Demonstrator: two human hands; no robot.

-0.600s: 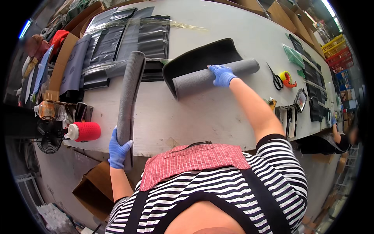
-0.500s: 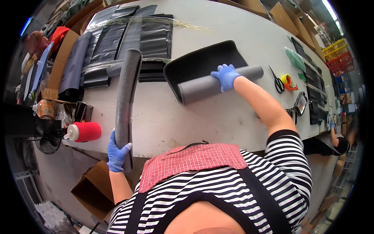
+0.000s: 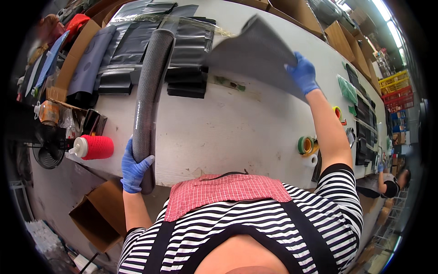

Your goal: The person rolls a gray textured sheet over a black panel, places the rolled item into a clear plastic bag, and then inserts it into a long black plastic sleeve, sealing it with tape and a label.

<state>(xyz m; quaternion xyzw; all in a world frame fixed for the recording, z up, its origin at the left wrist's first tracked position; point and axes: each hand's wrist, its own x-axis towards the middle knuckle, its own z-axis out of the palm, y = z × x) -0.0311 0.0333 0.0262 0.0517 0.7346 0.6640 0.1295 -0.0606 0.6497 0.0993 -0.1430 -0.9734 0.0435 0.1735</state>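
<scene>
My left hand, in a blue glove, is wrapped round the near end of a rolled grey textured mat. This roll lies lengthwise over the left part of the table, its near end past the front edge. With blue-gloved fingers closed on its right edge, my right hand holds a second grey mat that is mostly unrolled. That sheet is bent upward and a little blurred, with its far corner raised above the white table.
Flat black plastic packages lie at the far left. A pink bottle stands by a small fan. Tape rolls and a white roll sit at the right. An open cardboard box is below, left. Another person is at far right.
My right hand has moved right and lifted the second mat, which has gone from partly rolled to mostly open. The left hand keeps its hold on the rolled mat, which has shifted slightly.
</scene>
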